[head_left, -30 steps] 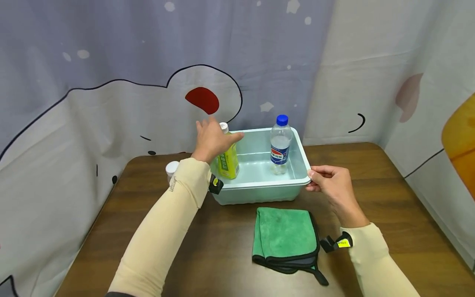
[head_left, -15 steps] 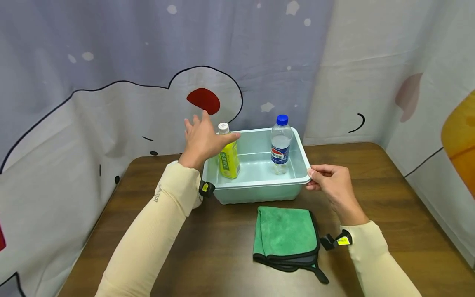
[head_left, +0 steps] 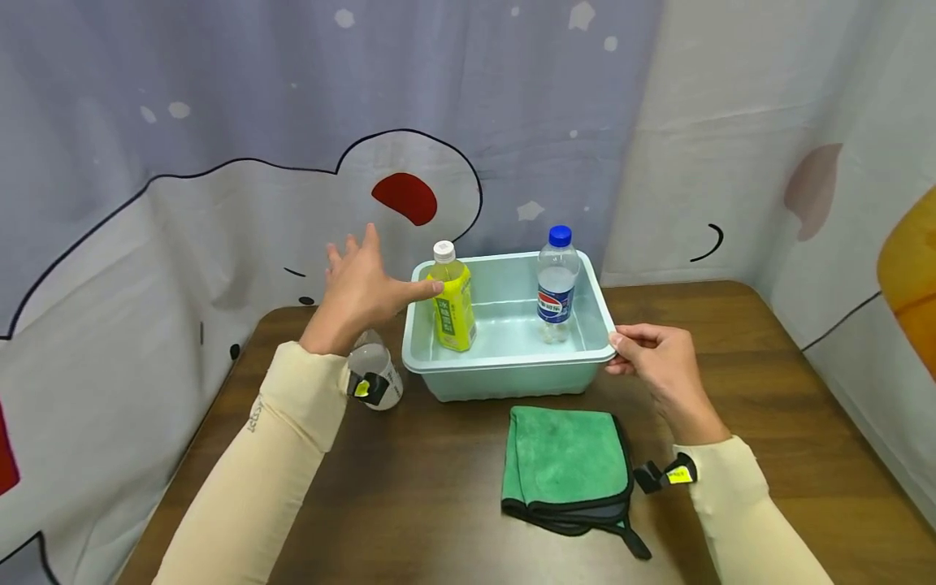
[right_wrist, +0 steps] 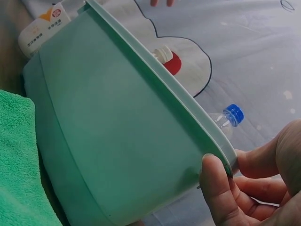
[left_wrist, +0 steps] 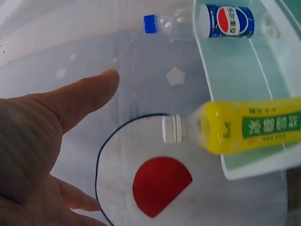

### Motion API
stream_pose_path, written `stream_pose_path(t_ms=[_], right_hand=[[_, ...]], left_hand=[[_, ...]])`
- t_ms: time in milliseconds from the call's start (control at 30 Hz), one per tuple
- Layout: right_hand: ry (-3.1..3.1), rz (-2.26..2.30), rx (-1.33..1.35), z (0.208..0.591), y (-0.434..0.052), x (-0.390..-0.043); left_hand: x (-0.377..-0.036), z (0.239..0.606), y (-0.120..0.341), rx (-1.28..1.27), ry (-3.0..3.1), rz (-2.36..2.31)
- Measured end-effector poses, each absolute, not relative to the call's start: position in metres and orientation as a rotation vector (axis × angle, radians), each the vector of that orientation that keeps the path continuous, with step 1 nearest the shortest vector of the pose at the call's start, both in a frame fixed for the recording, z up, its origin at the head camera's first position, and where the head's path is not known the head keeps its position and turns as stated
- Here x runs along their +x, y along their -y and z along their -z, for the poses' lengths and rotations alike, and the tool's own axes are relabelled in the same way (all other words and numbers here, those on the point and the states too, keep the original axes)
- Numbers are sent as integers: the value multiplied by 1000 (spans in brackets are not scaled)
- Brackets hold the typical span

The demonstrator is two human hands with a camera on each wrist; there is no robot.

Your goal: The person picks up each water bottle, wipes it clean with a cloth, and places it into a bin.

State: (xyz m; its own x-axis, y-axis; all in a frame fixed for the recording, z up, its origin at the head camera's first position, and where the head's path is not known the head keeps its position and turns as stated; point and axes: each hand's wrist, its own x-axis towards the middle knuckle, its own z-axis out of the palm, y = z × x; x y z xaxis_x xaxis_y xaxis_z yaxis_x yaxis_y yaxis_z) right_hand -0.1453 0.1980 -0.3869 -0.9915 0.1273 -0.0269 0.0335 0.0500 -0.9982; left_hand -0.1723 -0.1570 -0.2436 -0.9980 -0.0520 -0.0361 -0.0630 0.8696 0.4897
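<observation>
Left hand [head_left: 358, 284] has drawn back from yellow-labelled bottle [head_left: 453, 305].

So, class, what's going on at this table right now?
A person sits at a wooden table. Their right hand grips the right rim of a pale green tub. Inside it stand a yellow bottle and a clear bottle with a blue cap. The left hand hangs open beside the yellow bottle, holding nothing. A folded green cloth lies in front of the tub.
</observation>
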Motion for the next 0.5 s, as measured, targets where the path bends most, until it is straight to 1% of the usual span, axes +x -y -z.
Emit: stream_pose_path(t_ms=[500], right_hand=[[2222,-2118,-174,388,-199,-146]], left_hand=[[-156,262,198,-101,-3016,-731]])
